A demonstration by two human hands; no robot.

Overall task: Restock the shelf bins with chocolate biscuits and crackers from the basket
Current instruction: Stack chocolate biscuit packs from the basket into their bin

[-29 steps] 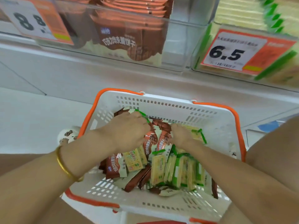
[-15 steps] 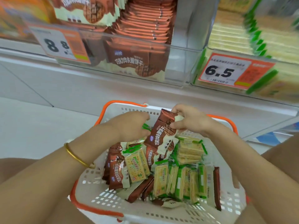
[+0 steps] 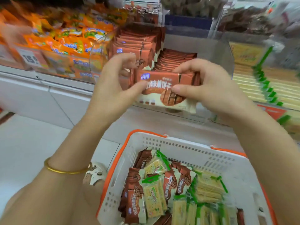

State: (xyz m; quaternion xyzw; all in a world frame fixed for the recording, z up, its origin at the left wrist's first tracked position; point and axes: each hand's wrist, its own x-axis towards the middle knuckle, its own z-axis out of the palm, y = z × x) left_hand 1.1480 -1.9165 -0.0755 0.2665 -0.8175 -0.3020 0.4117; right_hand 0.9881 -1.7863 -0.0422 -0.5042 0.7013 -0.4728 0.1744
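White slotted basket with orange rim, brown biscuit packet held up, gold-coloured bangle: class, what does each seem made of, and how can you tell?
White slotted basket: likely moulded plastic, matt, with regular slots. Brown biscuit packet: thin glossy plastic film, probably; it shows glare and creases. Gold-coloured bangle: looks like polished metal, from its bright highlights; metal type unclear.
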